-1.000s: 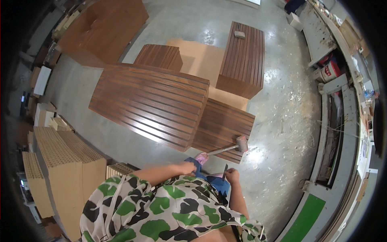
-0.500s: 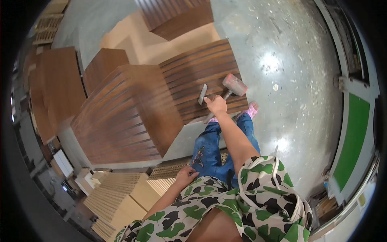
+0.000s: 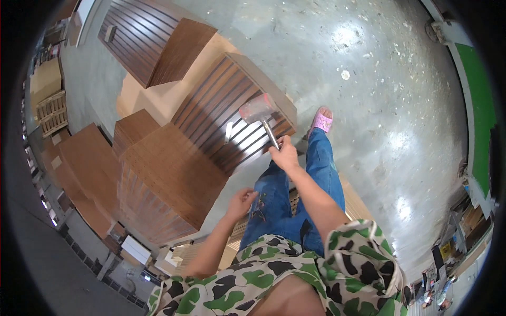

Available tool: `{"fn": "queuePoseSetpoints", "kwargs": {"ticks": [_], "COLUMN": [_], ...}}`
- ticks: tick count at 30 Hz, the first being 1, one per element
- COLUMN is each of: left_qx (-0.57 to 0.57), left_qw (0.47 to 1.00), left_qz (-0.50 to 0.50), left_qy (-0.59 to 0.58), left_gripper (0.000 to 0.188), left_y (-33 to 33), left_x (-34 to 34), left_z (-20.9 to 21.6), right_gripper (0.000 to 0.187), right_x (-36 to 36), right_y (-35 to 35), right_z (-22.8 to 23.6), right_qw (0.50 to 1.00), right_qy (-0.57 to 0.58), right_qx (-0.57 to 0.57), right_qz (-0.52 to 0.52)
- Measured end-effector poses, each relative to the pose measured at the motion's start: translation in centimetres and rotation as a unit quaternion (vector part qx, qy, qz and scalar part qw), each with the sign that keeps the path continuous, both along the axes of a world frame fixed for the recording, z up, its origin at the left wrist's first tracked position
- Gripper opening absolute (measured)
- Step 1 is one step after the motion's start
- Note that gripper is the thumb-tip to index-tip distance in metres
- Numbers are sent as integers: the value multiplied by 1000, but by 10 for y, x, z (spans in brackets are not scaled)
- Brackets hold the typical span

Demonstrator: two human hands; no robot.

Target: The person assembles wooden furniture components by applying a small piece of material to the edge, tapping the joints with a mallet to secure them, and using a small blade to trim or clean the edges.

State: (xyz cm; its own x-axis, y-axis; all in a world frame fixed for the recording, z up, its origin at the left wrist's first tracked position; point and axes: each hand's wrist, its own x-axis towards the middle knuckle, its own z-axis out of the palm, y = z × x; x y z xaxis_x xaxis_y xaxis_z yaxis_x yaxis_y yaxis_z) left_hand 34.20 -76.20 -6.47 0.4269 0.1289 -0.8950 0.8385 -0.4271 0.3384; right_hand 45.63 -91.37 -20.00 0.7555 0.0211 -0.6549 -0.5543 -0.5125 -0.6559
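Note:
My right hand (image 3: 284, 154) grips the metal handle of a mallet (image 3: 257, 108), whose pale head has reddish ends. The mallet's head hovers over or rests against a stack of brown wood-grain boards (image 3: 203, 108); I cannot tell which. On that stack, beside the mallet's head, lies a small whitish flat piece (image 3: 228, 131). My left hand (image 3: 242, 203) hangs by my left thigh, fingers loosely bent and apart, with nothing visible in it. Left of my legs stands another stack of brown boards (image 3: 179, 168).
A further brown stack (image 3: 184, 50) stands at the far left, with a small block (image 3: 110, 33) on top. A light brown sheet (image 3: 132, 97) lies under the stacks. More brown boards (image 3: 87, 163) stand at the left. Grey floor (image 3: 379, 100) stretches right, toward a green panel (image 3: 477, 110).
My right hand has swung the mallet so its head now points away to the left. My left hand has risen slightly. The view has turned, and my feet have shifted.

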Motion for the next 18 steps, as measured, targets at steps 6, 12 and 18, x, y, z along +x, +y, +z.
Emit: {"fn": "queuePoseSetpoints", "kwargs": {"ticks": [6, 12, 18], "left_qx": [66, 58, 54], "left_qw": [975, 960, 940], "left_qz": [-199, -237, -324], "left_qy": [-66, -137, -95], "left_gripper": [30, 32, 29], "left_y": [-5, -52, -77], "left_x": [59, 125, 124], "left_z": [-55, -70, -81], "right_gripper": [31, 37, 31], "right_x": [32, 20, -5], "right_y": [-93, -179, -260], "right_z": [38, 23, -22], "right_qw": [990, 961, 962], "right_qy": [87, 242, 200], "right_qx": [75, -2, -111], "right_qz": [81, -136, -148]}}
